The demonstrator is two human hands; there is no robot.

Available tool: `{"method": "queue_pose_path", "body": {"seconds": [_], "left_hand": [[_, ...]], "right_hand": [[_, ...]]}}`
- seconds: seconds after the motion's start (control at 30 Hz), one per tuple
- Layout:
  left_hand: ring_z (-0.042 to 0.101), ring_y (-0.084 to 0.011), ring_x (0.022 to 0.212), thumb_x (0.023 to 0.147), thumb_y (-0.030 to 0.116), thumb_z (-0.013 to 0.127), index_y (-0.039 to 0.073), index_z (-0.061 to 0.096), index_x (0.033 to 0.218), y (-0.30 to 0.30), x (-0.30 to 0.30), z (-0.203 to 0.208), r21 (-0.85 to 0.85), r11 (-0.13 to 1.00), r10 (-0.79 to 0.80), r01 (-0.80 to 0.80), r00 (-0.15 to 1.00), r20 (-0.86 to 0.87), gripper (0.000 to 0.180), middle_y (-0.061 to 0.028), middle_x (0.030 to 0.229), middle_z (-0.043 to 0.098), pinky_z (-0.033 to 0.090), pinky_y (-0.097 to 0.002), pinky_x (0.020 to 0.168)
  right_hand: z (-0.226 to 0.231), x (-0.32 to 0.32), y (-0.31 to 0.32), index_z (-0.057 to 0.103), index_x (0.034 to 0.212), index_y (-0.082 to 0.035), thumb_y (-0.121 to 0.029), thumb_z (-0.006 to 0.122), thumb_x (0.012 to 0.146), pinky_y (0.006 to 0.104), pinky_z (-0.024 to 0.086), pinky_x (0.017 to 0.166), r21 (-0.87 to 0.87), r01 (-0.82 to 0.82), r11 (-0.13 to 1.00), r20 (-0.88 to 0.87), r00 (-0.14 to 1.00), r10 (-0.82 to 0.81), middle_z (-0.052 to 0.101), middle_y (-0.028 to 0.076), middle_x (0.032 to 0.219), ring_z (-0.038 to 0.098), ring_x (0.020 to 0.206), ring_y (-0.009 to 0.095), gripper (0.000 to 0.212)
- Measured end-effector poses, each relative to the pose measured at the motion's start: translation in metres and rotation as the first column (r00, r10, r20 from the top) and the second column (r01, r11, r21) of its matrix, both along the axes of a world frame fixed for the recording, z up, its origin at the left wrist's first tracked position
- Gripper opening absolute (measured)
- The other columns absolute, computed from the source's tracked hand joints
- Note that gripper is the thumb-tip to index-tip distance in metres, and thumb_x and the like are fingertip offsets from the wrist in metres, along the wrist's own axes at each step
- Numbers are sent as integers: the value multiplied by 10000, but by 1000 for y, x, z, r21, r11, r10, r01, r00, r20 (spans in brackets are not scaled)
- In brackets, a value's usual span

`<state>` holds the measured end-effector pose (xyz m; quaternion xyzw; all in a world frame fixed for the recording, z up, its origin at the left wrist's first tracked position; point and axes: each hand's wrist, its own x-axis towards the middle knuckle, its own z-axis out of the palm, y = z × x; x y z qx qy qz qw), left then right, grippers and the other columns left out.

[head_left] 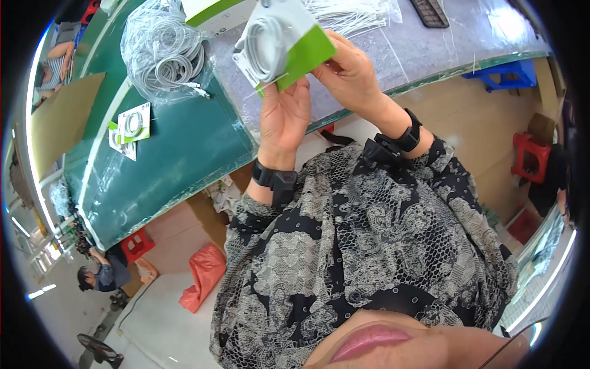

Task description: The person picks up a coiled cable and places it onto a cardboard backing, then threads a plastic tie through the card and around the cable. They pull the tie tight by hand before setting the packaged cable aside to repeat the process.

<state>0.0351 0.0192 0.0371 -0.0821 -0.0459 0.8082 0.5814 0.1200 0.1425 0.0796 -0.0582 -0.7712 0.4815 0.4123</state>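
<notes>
Cable (265, 49), white and coiled, sits on a white-and-green card (307, 54) raised between the left hand (286, 114) and the right hand (350, 74), above the grey part of the counter (409, 61). The counter's near edge runs slantwise beneath the wrists; at the left, green surface shows between that edge and two carded cables (133, 125). The right hand is closed on the card, thumb and fingers pinching its right corner. The left hand is half curled at the card's lower edge, beside a thin white strip (267, 86); I cannot tell whether it grips. Farther out lie a clear bag of coiled cables (163, 58), a white-and-green box (215, 13), loose white ties (353, 15) and a black object (430, 13). A blue stool (503, 75) stands past the counter.
</notes>
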Motion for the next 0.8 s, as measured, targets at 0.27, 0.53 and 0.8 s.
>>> {"method": "queue_pose_path", "body": {"seconds": [0.27,0.53,0.8], "left_hand": [[579,-336,1091,967,258,475,18,412,1290,-8,2,1,-268,963,-93,14,954,-284,408,-179,1247,539,537,-425,893],[628,-288,1004,974,185,470,-2,431,1270,-4,8,11,-297,845,97,-445,673,-733,352,-143,1176,583,545,-433,871],[624,-245,1001,957,90,481,7,457,1253,-5,14,10,-264,852,76,-452,606,-792,308,-115,1143,594,558,-433,840]], "right_hand": [[-28,18,4,586,1037,1,99,590,788,221,467,638,-181,56,982,151,988,-28,620,56,920,594,773,109,267],[-24,32,38,604,1014,1,45,611,822,274,474,741,-82,387,918,110,919,-378,644,91,973,589,862,131,197],[30,38,24,616,998,-114,-59,680,745,309,397,796,716,-42,697,195,970,-142,616,-12,920,528,869,189,267]]}}
